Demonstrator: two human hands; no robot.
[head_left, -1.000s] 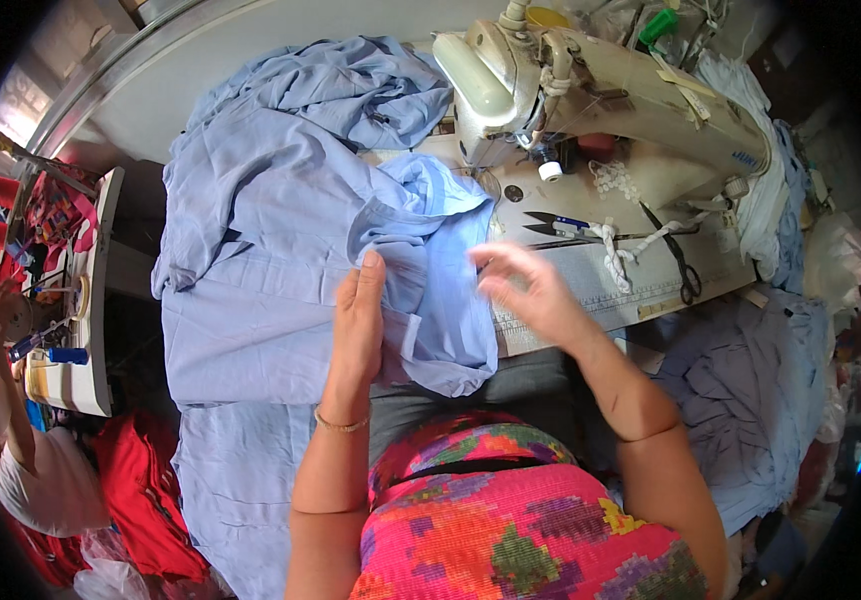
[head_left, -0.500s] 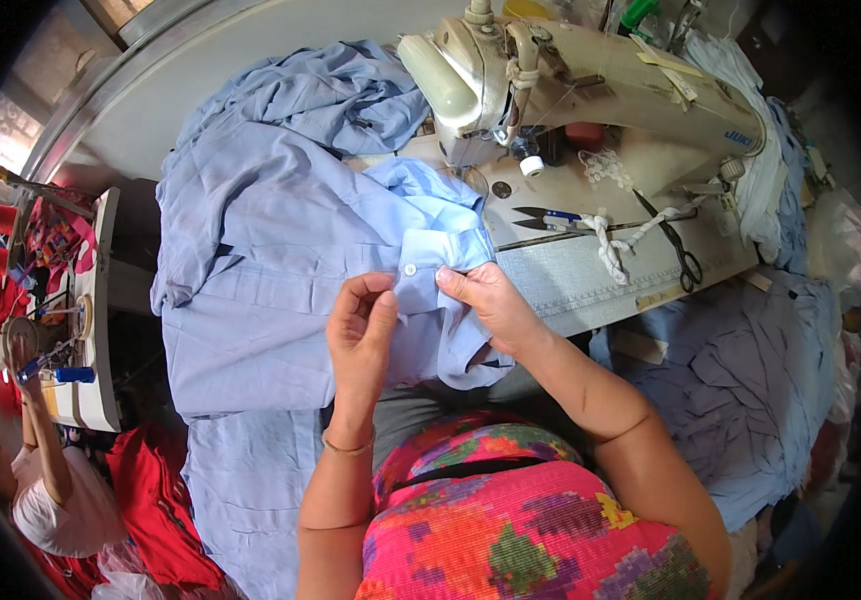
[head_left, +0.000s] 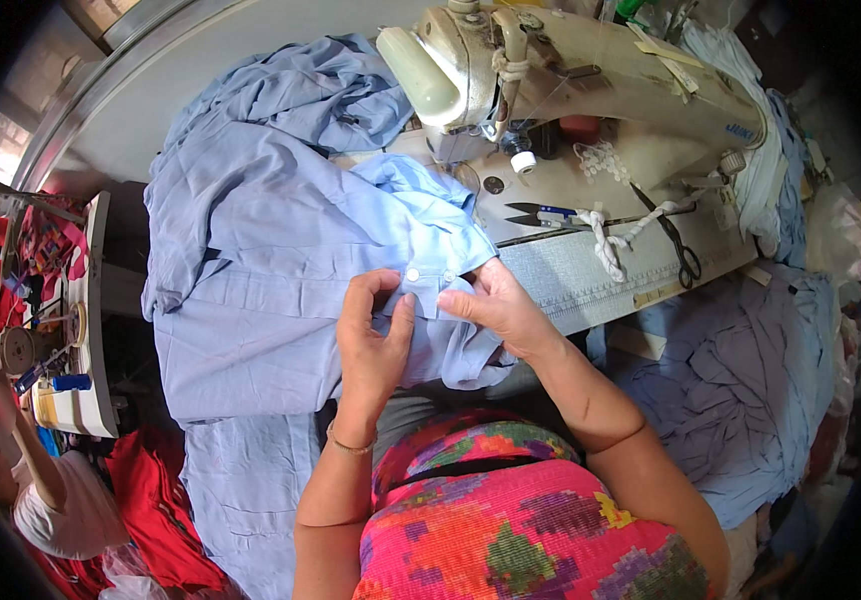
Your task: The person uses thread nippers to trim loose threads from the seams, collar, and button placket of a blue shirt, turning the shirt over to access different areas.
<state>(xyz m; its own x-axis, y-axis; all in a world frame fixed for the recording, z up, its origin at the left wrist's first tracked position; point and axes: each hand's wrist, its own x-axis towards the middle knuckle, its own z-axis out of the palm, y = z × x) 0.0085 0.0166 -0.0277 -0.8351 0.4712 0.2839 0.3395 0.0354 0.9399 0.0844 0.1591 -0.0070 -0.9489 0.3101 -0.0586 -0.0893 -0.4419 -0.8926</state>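
A light blue shirt [head_left: 260,270] is spread over my lap and the sewing table's edge. Two small white buttons, a left button [head_left: 412,275] and a right button [head_left: 449,276], show on its brightly lit part between my hands. My left hand [head_left: 374,330] is curled at the cloth just below the left button, gripping it between thumb and fingers. With the thumb on top and the fingers partly hidden behind the fabric, my right hand [head_left: 498,308] pinches the shirt beside the right button.
A sewing machine [head_left: 590,80] stands beyond my hands. Thread snips [head_left: 542,215], black scissors [head_left: 680,250] and a knotted white cord [head_left: 605,245] lie on its bed. Blue garments [head_left: 730,380] are heaped at right. A person [head_left: 60,495] works at far left near red cloth [head_left: 155,510].
My left hand has moved right and closed onto the cloth. A second button now shows near my right thumb. The view has shifted slightly.
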